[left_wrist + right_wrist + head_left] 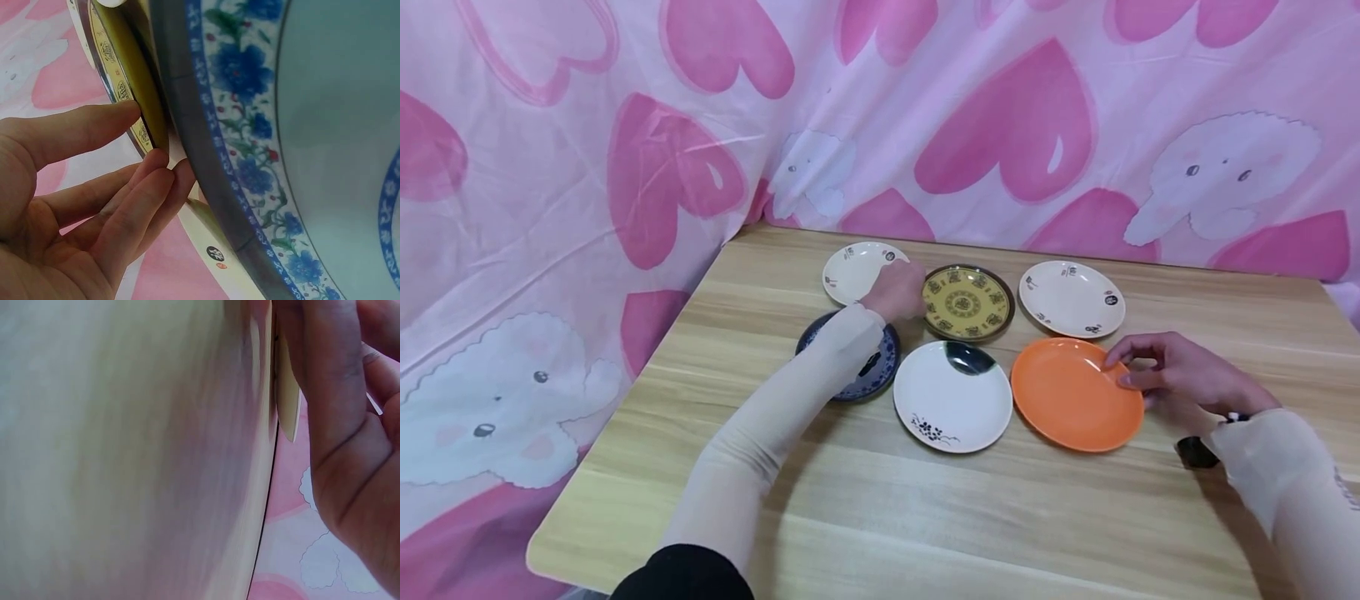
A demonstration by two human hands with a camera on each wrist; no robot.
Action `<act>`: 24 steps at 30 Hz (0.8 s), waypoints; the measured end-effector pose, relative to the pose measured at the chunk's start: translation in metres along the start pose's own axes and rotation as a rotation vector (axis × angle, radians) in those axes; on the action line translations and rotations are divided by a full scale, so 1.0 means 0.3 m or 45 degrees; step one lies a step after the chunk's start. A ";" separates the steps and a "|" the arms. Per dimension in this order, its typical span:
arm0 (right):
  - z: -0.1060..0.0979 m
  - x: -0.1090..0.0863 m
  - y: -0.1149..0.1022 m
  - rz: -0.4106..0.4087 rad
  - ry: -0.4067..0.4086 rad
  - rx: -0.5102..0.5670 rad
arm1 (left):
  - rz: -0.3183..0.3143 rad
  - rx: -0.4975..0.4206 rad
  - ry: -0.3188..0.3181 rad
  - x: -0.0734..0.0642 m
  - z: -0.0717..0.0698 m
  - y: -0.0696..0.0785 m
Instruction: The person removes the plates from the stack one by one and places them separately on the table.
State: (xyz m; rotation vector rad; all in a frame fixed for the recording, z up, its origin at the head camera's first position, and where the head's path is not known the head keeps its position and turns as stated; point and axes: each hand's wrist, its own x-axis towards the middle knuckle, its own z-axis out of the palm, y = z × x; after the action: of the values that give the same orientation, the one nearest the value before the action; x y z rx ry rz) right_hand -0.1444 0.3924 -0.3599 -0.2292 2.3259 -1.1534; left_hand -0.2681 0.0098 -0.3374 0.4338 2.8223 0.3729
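Observation:
My left hand (897, 290) reaches across the blue-patterned plate (880, 367) and pinches the left rim of a yellow plate (964, 303) with a brown edge. The left wrist view shows the thumb on that rim and the fingertips close by, beside the large blue-flowered plate. At the right, my right hand (1187, 375) holds the right edge of the orange plate (1075, 396), thumb and fingers bent at its rim. Between them a white plate (953, 404) with a dark green patch lies on the table. The right wrist view leaves the orange plate out of sight.
Two cream plates lie at the back: the left one (850, 275), partly behind my left hand, and the right one (1071, 300). The wooden table (1000, 525) meets a pink heart-patterned cloth (880, 108) along its back and left edges.

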 end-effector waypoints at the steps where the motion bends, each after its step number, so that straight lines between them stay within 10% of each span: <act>1: 0.000 0.000 0.001 -0.006 0.003 0.001 | -0.002 -0.004 -0.001 -0.001 0.001 0.000; 24: 0.007 0.005 -0.021 0.027 0.001 -0.052 | 0.017 -0.003 0.014 0.000 0.005 -0.008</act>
State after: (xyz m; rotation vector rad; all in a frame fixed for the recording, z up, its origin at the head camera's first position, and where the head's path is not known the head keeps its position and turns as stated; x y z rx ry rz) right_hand -0.1450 0.3866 -0.3566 -0.2184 2.3490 -1.0965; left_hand -0.2684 0.0079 -0.3396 0.4521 2.8304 0.3826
